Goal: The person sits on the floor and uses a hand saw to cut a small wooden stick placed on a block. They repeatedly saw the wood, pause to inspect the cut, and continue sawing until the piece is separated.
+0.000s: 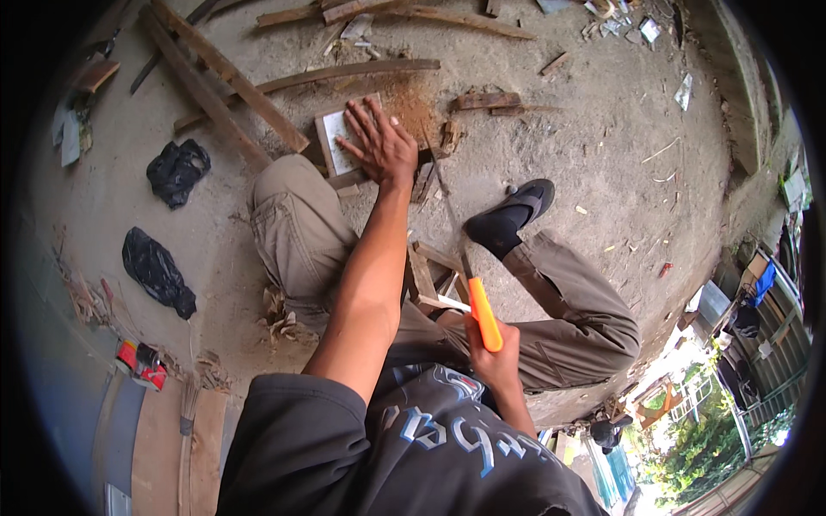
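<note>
My left hand (pixel 385 148) lies flat with its fingers spread, pressing on a small wooden frame (pixel 322 129) with a white panel (pixel 335 140) in it. Wrapped round the orange handle (pixel 483 305) of a handsaw is my right hand (pixel 496 357), close to my body. The saw's thin blade (pixel 446 191) runs away from me, past the right side of the frame. Whether its teeth touch the wood I cannot tell. Reddish sawdust (pixel 415 105) is scattered beyond my left hand.
My sandalled foot (pixel 514 211) rests right of the blade. Long planks (pixel 228 73) lie at the far left, and short wood blocks (pixel 487 101) at the far right. Two black plastic bags (pixel 178 172) sit left of my knee. Another wooden frame (pixel 423 273) is between my legs.
</note>
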### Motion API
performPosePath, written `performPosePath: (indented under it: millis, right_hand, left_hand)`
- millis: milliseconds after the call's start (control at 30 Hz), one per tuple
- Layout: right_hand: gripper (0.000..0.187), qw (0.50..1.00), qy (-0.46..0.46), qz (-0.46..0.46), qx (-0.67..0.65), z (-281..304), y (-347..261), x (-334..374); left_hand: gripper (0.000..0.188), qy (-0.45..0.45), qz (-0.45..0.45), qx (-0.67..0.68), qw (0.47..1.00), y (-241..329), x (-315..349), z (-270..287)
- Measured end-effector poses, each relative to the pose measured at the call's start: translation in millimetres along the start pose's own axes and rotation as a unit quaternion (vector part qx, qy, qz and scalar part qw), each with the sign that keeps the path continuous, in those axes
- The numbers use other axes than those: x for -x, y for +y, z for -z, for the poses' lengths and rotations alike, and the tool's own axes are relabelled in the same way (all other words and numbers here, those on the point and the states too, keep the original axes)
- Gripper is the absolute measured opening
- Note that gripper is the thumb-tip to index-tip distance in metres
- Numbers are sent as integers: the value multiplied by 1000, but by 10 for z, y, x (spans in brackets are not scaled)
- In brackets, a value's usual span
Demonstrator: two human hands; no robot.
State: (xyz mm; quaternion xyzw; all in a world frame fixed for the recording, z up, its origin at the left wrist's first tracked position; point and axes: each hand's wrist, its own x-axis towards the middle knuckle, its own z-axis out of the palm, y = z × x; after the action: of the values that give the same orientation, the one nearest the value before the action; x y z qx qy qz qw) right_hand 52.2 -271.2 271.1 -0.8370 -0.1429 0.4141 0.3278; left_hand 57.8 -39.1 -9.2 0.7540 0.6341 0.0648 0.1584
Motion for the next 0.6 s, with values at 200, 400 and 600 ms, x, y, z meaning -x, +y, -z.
performPosePath:
  millis: [200,400,600]
  right_hand:
    - [28,999,10,11,46,-171,-122,-651]
    - [23,1000,17,14,-8,-412,152,-786]
    - [21,999,-10,-42,-16,-264,188,-568]
  left_hand:
    - [61,35,-10,7,999,-18,-55,-33]
    - [64,23,-21,8,999,-21,-59,-61]
    - [69,-18,-82,-14,996,-89,196,46]
